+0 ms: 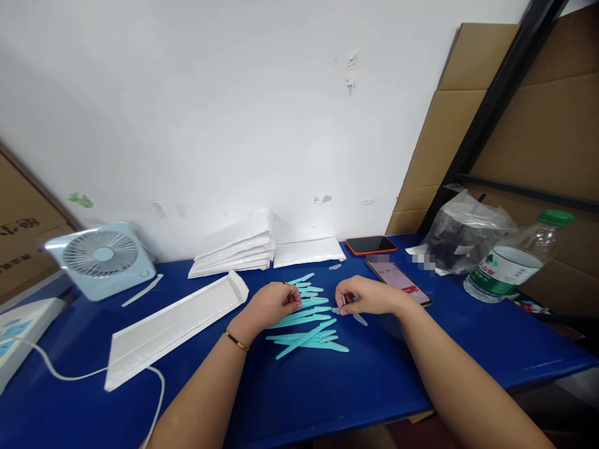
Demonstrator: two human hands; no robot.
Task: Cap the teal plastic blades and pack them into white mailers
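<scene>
Several teal eyebrow razors point(306, 337) lie in a loose, overlapping row on the blue table point(365, 386). My left hand point(276, 304) is over the left side of the row, its thumb and fingers pinched at the end of one razor; the fingers partly hide the grip. Just right of the row, my right hand point(362, 295) is closed on a small translucent plastic cover. Another translucent piece point(360, 319) shows below its fingers. A similar clear piece point(335, 267) lies behind the razors.
White padded envelopes point(234, 246) are stacked by the wall; one envelope point(175, 324) lies at left. A fan point(100, 255), white strip point(143, 290) and white cable point(70, 376) are further left. Two phones point(372, 244), a bagged item point(461, 234) and a water bottle point(508, 268) stand right.
</scene>
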